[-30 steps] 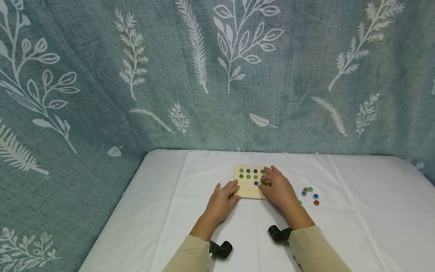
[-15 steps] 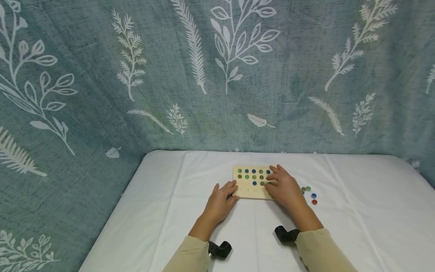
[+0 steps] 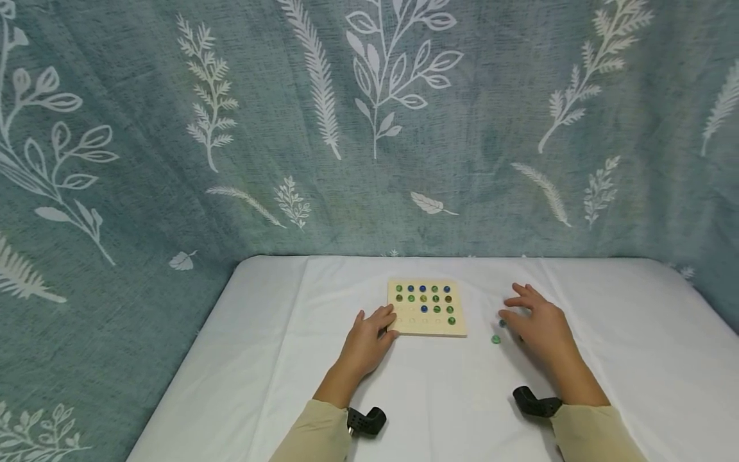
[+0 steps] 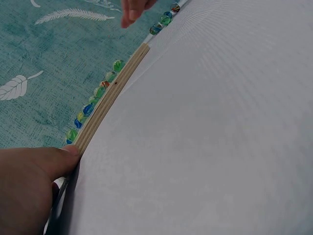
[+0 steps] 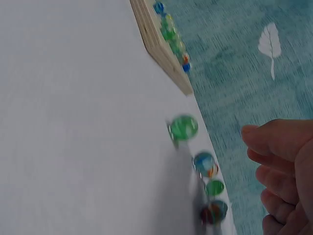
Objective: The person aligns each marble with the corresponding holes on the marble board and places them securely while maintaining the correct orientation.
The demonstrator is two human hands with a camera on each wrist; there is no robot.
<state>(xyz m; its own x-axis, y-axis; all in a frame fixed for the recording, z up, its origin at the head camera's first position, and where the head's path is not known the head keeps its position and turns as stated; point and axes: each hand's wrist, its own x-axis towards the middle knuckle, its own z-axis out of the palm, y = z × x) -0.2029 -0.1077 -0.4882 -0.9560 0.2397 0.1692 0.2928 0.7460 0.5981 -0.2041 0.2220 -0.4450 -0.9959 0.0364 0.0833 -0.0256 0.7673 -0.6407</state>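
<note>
The wooden peg board (image 3: 426,307) lay on the white-covered table (image 3: 323,359), just beyond the left hand (image 3: 365,340), whose fingertips pressed against its near left edge; the left wrist view showed the thumb (image 4: 58,159) touching the board's corner. By the look of it, the work was a little past halfway: glass marbles (image 3: 423,298) filled the two far rows and part of the third, with one more at the right end of the fourth, while the near rows mostly showed bare holes.

The right hand (image 3: 534,323) was well to the right of the board, over the loose marbles (image 5: 208,188) on the cloth, fingers relaxed and slightly spread, gripping nothing that could be seen. A green marble (image 3: 496,339) sat just left of that hand, apart from it, and a few others lay close under the fingers; the right wrist view, though blurred, showed four in a line.

What remained, as far as could be judged, was to pick up those loose marbles and seat them in the open holes nearest the left hand.
</note>
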